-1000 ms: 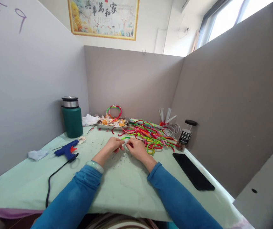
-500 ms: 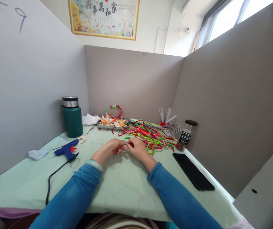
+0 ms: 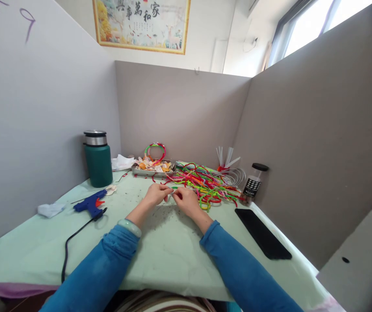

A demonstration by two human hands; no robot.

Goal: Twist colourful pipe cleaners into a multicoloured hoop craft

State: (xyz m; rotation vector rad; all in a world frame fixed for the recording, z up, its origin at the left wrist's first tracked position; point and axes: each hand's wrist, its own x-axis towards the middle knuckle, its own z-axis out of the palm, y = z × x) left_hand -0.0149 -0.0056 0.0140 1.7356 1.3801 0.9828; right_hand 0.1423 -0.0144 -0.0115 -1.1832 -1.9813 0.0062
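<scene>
Over the middle of the table, my left hand (image 3: 155,194) and my right hand (image 3: 187,202) meet fingertip to fingertip. Both are closed in a pinch on a thin pipe cleaner (image 3: 174,188); a bit of green shows behind the fingers and a pale bit between them. The fingers hide most of it. Just beyond my right hand lies a tangled heap of red, green, yellow and pink pipe cleaners (image 3: 205,184).
A metal tray (image 3: 150,173) holds small orange and cream pieces, with a colourful hoop (image 3: 164,151) on it. At left are a green flask (image 3: 98,164), a blue glue gun (image 3: 90,204) and its cord. A lidded jar (image 3: 252,184) and black flat slab (image 3: 263,234) lie right.
My left hand has risen slightly and turned, its fingers now more stretched toward the right hand. My right hand stays nearly in place.
</scene>
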